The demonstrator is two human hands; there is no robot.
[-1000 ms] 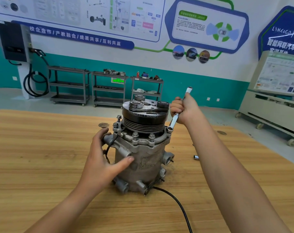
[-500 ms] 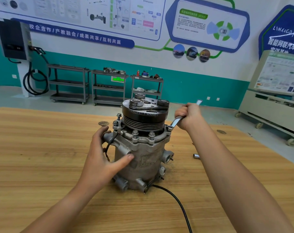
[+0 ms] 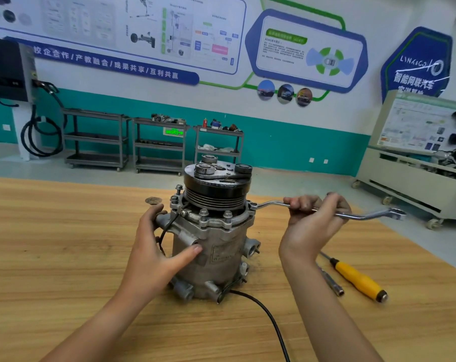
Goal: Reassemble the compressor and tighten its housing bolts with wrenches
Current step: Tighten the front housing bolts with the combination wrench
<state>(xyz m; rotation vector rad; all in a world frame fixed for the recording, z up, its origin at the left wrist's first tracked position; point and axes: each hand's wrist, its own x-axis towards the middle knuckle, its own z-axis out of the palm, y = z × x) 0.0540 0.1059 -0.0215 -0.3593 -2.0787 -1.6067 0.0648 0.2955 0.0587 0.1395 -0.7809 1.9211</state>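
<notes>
Two bare hands are at work on one compressor [image 3: 214, 244], which stands upright near the middle of the wooden table [image 3: 52, 244] with its black pulley uppermost. On the pulley face we count three round bosses. Our left hand [image 3: 156, 246] wraps the housing from its 9 o'clock side, with the thumb stretched across the front and the fingers reaching round a port toward the back. Our right hand [image 3: 310, 226] has its fingers curled round the shaft of one offset ring wrench [image 3: 365, 216]. The near ring of that wrench sits over a flange bolt at the compressor's 3 o'clock edge, and the far end points on toward 3 o'clock, past the hand. Along the flange we can count four more bolt heads, and the one at 10 o'clock stands taller than the rest. One black cable [image 3: 263, 309] leaves the base at 5 o'clock and runs toward us. Two loose tools lie on the table at about 4 o'clock from the compressor, side by side but apart: a yellow-handled screwdriver [image 3: 357, 279] and a slim steel socket driver [image 3: 331, 280]. One small dark disc [image 3: 153, 200] lies at 10 o'clock, just beyond our left fingertips. Against the back wall at 12 o'clock stand three grey shelf carts [image 3: 160, 147].
</notes>
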